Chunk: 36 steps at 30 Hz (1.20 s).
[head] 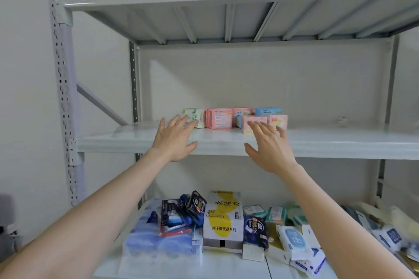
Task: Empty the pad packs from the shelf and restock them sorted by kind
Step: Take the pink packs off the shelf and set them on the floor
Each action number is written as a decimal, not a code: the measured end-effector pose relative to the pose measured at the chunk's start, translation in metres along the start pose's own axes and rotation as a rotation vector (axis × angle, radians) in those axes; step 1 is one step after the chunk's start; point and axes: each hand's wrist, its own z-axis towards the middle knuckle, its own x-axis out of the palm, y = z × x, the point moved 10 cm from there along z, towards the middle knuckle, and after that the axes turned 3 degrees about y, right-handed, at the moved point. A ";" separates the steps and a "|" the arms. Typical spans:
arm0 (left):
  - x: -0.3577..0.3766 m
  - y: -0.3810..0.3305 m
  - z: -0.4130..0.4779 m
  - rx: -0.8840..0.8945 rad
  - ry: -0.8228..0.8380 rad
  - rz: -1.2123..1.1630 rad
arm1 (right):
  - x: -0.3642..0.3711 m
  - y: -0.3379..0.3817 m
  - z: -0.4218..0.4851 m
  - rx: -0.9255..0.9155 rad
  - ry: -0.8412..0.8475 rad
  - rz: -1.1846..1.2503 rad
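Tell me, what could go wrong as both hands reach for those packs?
The packs stand close together, so the left hand by the green pack could topple the pink pack beside it. The right hand could shove the front pink packs into the blue pack behind. A knocked pack might drop onto the lower shelf.

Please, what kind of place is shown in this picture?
Probably a stockroom or storage room: a grey metal rack, small pad packs on its middle shelf, and mixed packaged goods heaped one level lower.
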 end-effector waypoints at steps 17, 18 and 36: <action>0.058 0.063 0.117 -0.119 -0.063 -0.159 | 0.065 -0.043 0.137 -0.039 -0.035 0.159; 0.060 0.068 0.123 -0.113 -0.062 -0.179 | 0.066 -0.044 0.144 -0.030 -0.041 0.180; 0.119 0.054 0.256 0.029 0.055 -0.581 | 0.108 -0.117 0.267 0.076 0.106 0.375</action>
